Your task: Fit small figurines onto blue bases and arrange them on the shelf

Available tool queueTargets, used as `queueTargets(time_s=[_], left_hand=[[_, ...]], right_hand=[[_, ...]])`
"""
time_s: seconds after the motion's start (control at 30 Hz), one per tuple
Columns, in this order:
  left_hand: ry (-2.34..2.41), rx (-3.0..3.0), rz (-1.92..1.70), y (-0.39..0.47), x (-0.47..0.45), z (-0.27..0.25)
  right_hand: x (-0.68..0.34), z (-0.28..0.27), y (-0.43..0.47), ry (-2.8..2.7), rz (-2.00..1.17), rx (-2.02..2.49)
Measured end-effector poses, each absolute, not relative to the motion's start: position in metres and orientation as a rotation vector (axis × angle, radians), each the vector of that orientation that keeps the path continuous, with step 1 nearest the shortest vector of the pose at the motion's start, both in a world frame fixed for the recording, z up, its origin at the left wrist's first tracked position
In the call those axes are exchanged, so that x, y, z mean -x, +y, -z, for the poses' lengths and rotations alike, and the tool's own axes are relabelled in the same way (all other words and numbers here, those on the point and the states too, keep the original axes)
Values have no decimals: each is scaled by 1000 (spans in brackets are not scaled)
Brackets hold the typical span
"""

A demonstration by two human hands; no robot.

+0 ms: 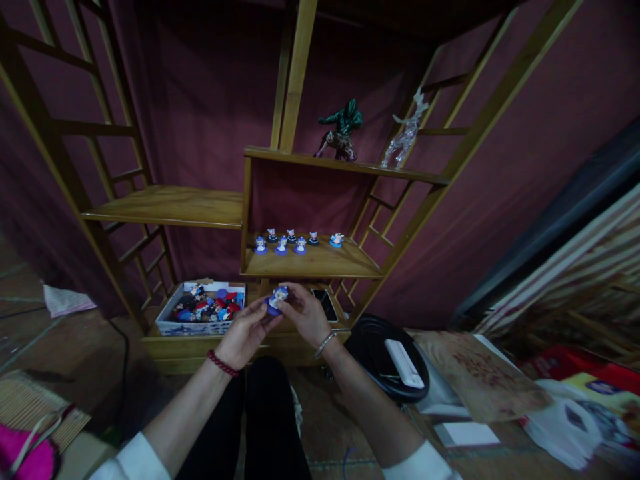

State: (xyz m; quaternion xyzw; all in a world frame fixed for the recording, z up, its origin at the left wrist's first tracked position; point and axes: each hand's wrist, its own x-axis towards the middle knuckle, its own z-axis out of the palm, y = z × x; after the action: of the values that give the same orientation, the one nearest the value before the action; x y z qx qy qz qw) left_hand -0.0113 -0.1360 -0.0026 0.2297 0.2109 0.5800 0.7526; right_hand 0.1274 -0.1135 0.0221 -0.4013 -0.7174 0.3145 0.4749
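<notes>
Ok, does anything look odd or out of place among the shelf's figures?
Just the rightmost figure on the shelf: its blue base matches neither the purple figures nor the dark ones, and it sits slightly apart.

- We see smooth, lightly glossy wood in the shelf point(310, 265).
- Our figurine point(278, 298) looks like smooth plastic.
- We find the backing point(205, 100) matt and cloth-like.
- We see a transparent statuette point(407, 137), glossy like glass.
- Our bag point(563, 427) looks like thin, crinkled plastic.
</notes>
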Motion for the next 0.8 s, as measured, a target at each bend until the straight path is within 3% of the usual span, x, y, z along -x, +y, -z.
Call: queueTargets(time_s=[0.8], left_hand=[[421,-512,-1209,-124,-23,-2]], right_hand=[[-159,-18,-108,-1700,-724,1028]])
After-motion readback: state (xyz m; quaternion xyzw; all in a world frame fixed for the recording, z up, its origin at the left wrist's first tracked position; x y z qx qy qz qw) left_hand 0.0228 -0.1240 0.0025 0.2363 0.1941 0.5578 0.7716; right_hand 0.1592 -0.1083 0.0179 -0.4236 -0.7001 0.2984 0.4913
